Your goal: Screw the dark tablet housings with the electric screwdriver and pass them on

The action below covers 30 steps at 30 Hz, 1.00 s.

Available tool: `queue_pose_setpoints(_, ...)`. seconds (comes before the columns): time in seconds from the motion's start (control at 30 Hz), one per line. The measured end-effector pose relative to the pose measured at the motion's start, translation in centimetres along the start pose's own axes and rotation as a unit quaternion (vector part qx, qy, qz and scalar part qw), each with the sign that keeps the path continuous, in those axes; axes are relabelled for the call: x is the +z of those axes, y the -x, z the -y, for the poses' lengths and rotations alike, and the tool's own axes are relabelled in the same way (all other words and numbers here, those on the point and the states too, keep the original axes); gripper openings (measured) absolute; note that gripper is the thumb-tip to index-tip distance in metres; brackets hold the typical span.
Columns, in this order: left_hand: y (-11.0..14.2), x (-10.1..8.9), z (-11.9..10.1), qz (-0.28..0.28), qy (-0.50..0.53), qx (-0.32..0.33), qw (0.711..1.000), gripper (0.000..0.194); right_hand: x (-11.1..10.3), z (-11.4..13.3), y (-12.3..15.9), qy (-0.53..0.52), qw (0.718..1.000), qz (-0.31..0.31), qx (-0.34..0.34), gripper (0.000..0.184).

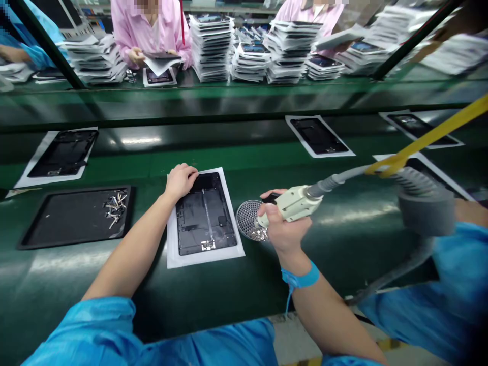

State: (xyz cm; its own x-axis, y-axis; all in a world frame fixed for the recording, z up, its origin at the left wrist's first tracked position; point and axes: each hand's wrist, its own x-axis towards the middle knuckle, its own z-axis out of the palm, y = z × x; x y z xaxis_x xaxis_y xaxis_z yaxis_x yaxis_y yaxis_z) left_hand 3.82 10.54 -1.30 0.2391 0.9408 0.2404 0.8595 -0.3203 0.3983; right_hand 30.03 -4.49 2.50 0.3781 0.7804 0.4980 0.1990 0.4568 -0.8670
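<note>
My left hand (181, 182) rests flat on the top edge of a black tablet chassis (206, 213), which lies on a white sheet (175, 249). My right hand (284, 229) is shut around a cream-coloured electric screwdriver (295, 203) with a grey hose at its rear. Its tip points down and left, over a round perforated metal screw plate (247, 218). A small heap of screws sits on that plate, partly hidden by my right hand. The tip is not clearly visible.
A black tray (57, 218) on the green bench holds several metal pins (115, 207). Other black chassis on white sheets lie further along. A yellow strap (430, 137) runs above the hose. Beyond a glass partition (229, 101), co-workers in pink handle tall stacks of chassis.
</note>
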Motion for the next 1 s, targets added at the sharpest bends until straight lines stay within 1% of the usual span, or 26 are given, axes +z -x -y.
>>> queue_pose_setpoints(0.1, -0.1, 0.0, 0.0, -0.003, 0.007, -0.001, 1.0, 0.023, -0.1, -0.2, -0.2, 0.019, 1.0, -0.004, -0.004, 0.022)
queue_pose_setpoints(0.23, -0.1, 0.0, 0.0, -0.003, 0.011, 0.0, 1.0, 0.024, -0.1, -0.2, -0.2, 0.016, 1.0, -0.005, 0.001, 0.024)
queue_pose_setpoints(0.37, 0.0, 0.0, 0.0, -0.003, 0.017, 0.0, 1.0, 0.023, -0.2, -0.4, -0.1, 0.019, 1.0, 0.006, 0.005, 0.022)
queue_pose_setpoints(0.63, 0.0, -0.1, -0.2, 0.004, 0.02, -0.001, 1.0, 0.024, -0.1, -0.3, -0.3, 0.013, 1.0, 0.001, -0.002, 0.019)
queue_pose_setpoints(0.8, 0.0, 0.1, -0.4, -0.004, 0.026, -0.01, 1.0, 0.023, -0.2, 0.0, -0.3, 0.014, 1.0, -0.002, 0.005, 0.019)
queue_pose_setpoints(0.87, 0.1, 0.2, -0.5, -0.004, 0.025, -0.011, 1.0, 0.022, 0.1, 0.5, -0.2, 0.001, 1.0, -0.006, 0.003, 0.016)
queue_pose_setpoints(0.93, 0.2, 0.3, -0.7, 0.0, 0.021, -0.01, 1.0, 0.022, 0.8, 1.3, 0.2, -0.038, 0.999, -0.004, 0.0, 0.015)
queue_pose_setpoints(1.0, 0.2, 0.3, -0.9, 0.004, 0.016, -0.012, 1.0, 0.023, 1.8, 2.2, 1.0, -0.09, 0.996, 0.026, 0.006, 0.019)
